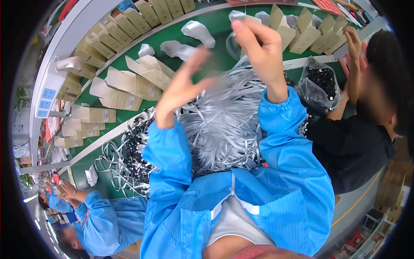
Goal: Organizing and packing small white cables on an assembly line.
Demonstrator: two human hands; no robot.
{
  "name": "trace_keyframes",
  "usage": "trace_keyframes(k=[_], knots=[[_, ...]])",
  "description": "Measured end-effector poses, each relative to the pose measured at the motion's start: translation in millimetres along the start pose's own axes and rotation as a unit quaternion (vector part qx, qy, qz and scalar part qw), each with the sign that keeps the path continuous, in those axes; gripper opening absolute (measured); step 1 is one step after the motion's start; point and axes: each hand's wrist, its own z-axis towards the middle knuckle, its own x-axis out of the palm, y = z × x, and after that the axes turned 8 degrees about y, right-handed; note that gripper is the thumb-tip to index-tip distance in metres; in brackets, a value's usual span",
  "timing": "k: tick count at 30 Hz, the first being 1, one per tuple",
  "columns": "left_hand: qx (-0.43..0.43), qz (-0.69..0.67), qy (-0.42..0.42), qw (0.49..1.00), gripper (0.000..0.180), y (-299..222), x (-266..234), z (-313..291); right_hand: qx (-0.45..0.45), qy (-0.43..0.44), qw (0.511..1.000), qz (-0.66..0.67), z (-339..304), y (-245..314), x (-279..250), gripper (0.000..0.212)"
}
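Grey flat cables (224,134) are lying nearer the table's (84,162) near edge than the spread left hand (179,88); the right hand's (265,54) grip is unclear.

Hands (265,52) raised near pale cable heap (224,125); open cartons (137,85) left and beyond.

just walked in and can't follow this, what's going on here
Someone in blue holds their left hand, spread and motion-blurred, and right hand, thumb and fingers close together, above a heap of pale flat cables. Something clear by the right hand is too blurred to identify. Open beige boxes and white bundles are beyond the heap on the green table; a co-worker in black is at the right.
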Motion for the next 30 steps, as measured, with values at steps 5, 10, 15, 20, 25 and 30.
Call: trace_keyframes(k=[5, 10, 15, 20, 25, 30], knots=[[-0.073, -0.164, 0.297, 0.938, 0.026, 14, 10, 10, -0.002, -0.112, 0.972, -0.208, 10, -20, -16, 0.032], [-0.08, -0.255, 0.067, 0.961, 0.032, -29, 1, 36, 0.034, 0.052, 0.987, -0.151, 13, -69, -16, 0.038], [-0.06, -0.417, -0.001, 0.907, 0.028, -56, 1, 71, 0.17, 0.214, 0.954, 0.123, 8, -98, 4, 0.044], [-0.04, -0.253, -0.105, 0.961, 0.028, -40, -12, 68, 0.178, 0.164, 0.97, 0.009, 15, -60, 26, 0.018], [-0.023, -0.111, -0.159, 0.981, 0.023, 7, 14, 62, -0.075, -0.077, 0.989, -0.102, 20, -74, 37, 0.019], [-0.078, -0.292, -0.129, 0.945, 0.016, 6, 64, 67, -0.11, -0.175, 0.978, 0.044, 20, -64, 36, 0.022]])
